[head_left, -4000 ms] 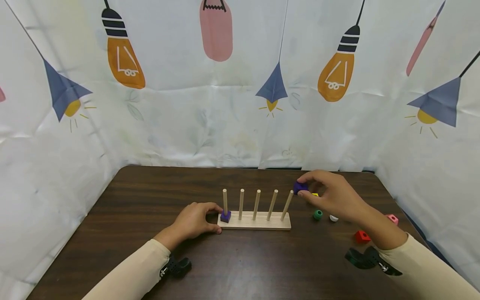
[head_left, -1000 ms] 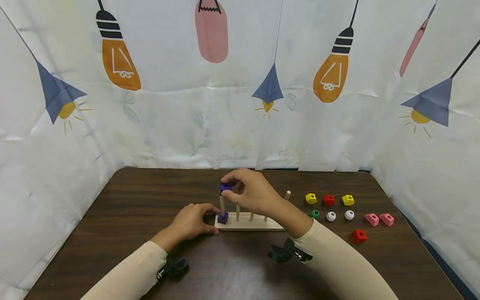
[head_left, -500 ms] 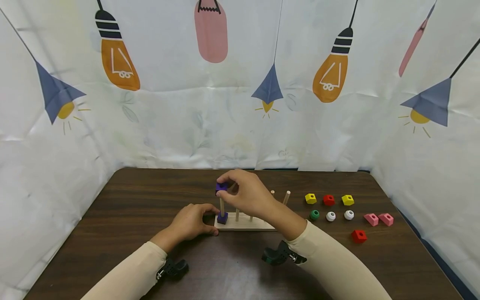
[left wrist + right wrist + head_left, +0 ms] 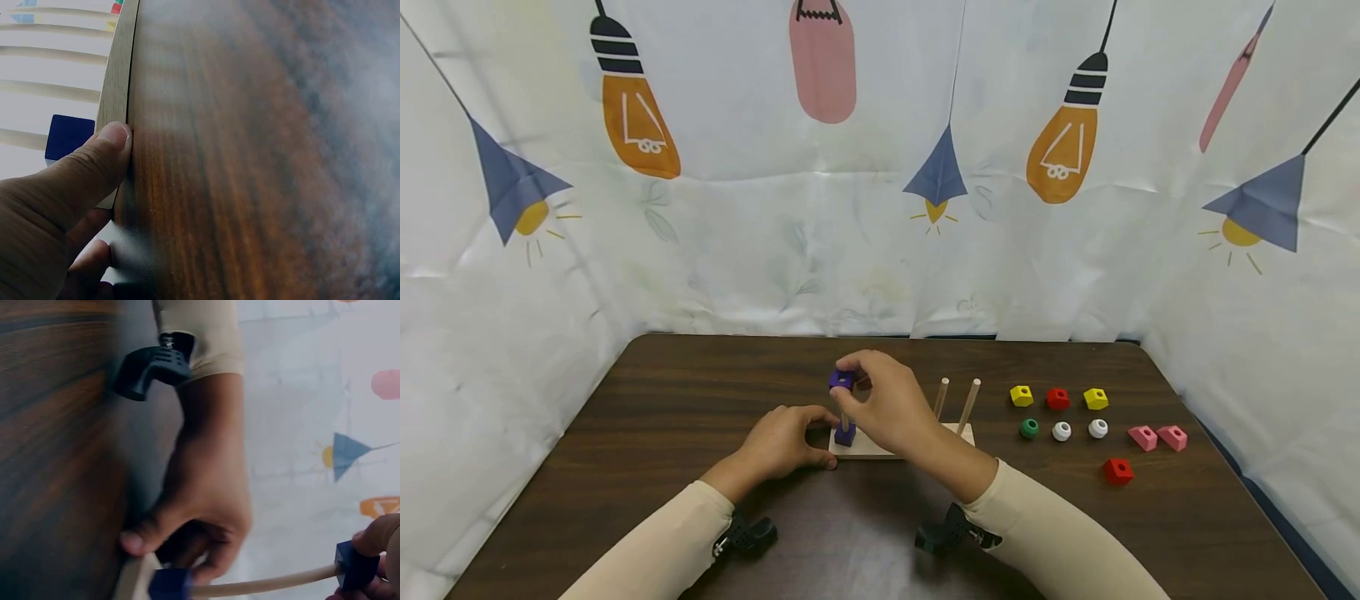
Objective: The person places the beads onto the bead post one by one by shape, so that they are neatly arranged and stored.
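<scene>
Right hand: the right hand (image 4: 883, 407), at the centre of the frame, pinches the upper purple block (image 4: 841, 381) between thumb and fingers
Left hand: the left hand (image 4: 786, 442), left of centre, grips the left end of the wooden base (image 4: 872, 451), its thumb pressed on the near edge
Held block: at the top of the leftmost peg (image 4: 265, 587); how far the peg enters it is hard to tell
Peg stand: a pale, narrow board just below the frame's centre, its pegs upright; the lower purple block (image 4: 845, 435) sits at the foot of the leftmost peg, and two bare pegs (image 4: 967, 407) show at the right, while the right hand hides the middle
Loose pieces: right of the stand, a back row of yellow, red, yellow blocks (image 4: 1057, 399); before it a green bead (image 4: 1029, 428) and two white beads (image 4: 1062, 432); farther right two pink blocks (image 4: 1142, 439), with one red block (image 4: 1117, 472) nearer
Table: a dark brown wood-grain table (image 4: 722, 375) fills the lower frame
Room: white cloth (image 4: 737, 225) printed with lamps, bulbs and pencils hangs behind and along both sides
</scene>
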Tool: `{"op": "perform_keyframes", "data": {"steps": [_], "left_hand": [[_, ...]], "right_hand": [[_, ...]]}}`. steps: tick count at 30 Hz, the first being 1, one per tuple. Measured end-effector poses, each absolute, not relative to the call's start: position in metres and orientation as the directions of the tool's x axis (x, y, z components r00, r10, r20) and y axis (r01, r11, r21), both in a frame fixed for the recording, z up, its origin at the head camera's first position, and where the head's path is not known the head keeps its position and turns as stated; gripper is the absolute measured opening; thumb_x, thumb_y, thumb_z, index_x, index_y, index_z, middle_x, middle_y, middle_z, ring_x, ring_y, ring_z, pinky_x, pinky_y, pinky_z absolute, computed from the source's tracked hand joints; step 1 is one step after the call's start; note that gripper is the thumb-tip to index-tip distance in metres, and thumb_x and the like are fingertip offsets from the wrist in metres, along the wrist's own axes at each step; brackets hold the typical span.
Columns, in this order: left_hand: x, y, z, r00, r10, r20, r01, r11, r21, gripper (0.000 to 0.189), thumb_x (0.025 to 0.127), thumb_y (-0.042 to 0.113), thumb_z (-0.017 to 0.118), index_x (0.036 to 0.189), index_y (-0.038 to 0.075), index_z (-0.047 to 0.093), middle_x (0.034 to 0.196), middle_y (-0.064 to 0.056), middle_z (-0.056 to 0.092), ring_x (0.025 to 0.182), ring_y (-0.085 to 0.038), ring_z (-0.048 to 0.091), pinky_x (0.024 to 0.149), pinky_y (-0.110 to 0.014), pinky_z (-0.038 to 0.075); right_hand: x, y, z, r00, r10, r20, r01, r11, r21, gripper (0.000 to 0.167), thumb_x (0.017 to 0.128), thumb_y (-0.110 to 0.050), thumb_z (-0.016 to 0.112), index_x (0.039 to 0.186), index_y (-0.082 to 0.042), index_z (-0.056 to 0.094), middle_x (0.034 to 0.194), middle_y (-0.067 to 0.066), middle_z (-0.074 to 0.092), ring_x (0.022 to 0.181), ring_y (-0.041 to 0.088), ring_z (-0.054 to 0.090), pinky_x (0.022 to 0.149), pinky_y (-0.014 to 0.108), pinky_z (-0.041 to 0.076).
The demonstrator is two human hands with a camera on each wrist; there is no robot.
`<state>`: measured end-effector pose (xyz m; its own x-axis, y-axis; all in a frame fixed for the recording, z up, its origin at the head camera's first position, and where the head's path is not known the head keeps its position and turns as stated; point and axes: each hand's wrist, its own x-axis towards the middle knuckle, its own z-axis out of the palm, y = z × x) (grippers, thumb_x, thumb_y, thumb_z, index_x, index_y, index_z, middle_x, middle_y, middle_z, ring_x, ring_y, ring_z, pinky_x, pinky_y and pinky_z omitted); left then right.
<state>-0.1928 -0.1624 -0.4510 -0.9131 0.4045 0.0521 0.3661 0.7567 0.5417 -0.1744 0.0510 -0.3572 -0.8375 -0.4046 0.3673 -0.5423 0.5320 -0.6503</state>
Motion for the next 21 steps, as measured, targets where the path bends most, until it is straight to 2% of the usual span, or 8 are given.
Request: {"op": "perform_keyframes", "data": {"steps": [7,11,16,19,21], "left_hand": [[-0.194,-0.163,-0.451,-0.912,0.406,0.055,0.371,0.760,0.533,0.053,0.071,0.043,0.094,0.116,0.022,0.075,0.113,0.004,0.075,0.107,-0.025,0.069,0.089,-0.049,0.054],[-0.194,-0.163,-0.452,-0.911,0.409,0.055,0.373,0.760,0.532,0.054,0.071,0.042,0.094,0.116,0.021,0.075,0.114,0.004,0.075,0.107,-0.026,0.069,0.089,-0.049,0.054],[-0.193,-0.163,-0.451,-0.913,0.404,0.053,0.370,0.765,0.528,0.053,0.071,0.041,0.094,0.116,0.020,0.074,0.114,0.004,0.075,0.106,-0.025,0.070,0.089,-0.049,0.054],[-0.193,-0.162,-0.451,-0.917,0.397,0.045,0.359,0.769,0.529,0.053,0.070,0.041,0.094,0.114,0.020,0.074,0.112,0.005,0.075,0.103,-0.024,0.070,0.088,-0.048,0.054],[-0.192,-0.162,-0.451,-0.920,0.389,0.044,0.352,0.774,0.526,0.052,0.069,0.041,0.095,0.112,0.020,0.074,0.110,0.005,0.075,0.101,-0.023,0.070,0.086,-0.048,0.054]], "right_hand": [[-0.175,0.049,-0.379,-0.855,-0.352,0.380,-0.515,0.507,-0.691,0.041,0.092,-0.015,0.079,0.128,-0.006,0.062,0.114,0.003,0.067,0.095,0.017,0.068,0.082,0.028,0.055],[-0.174,0.048,-0.388,-0.862,-0.324,0.390,-0.504,0.458,-0.732,0.060,0.090,-0.011,0.080,0.141,-0.002,0.050,0.113,0.003,0.067,0.095,0.017,0.068,0.083,0.030,0.056],[-0.173,0.047,-0.401,-0.884,-0.284,0.372,-0.462,0.396,-0.794,0.081,0.089,-0.007,0.080,0.153,-0.004,0.030,0.110,0.000,0.068,0.091,0.015,0.068,0.082,0.032,0.057],[-0.173,0.046,-0.409,-0.907,-0.269,0.323,-0.408,0.376,-0.832,0.084,0.088,-0.006,0.080,0.154,-0.005,0.027,0.108,-0.001,0.069,0.092,0.015,0.068,0.083,0.031,0.056],[-0.172,0.046,-0.415,-0.923,-0.258,0.284,-0.368,0.379,-0.849,0.079,0.088,-0.007,0.081,0.151,-0.005,0.033,0.108,-0.002,0.069,0.093,0.014,0.068,0.084,0.031,0.056]]}}
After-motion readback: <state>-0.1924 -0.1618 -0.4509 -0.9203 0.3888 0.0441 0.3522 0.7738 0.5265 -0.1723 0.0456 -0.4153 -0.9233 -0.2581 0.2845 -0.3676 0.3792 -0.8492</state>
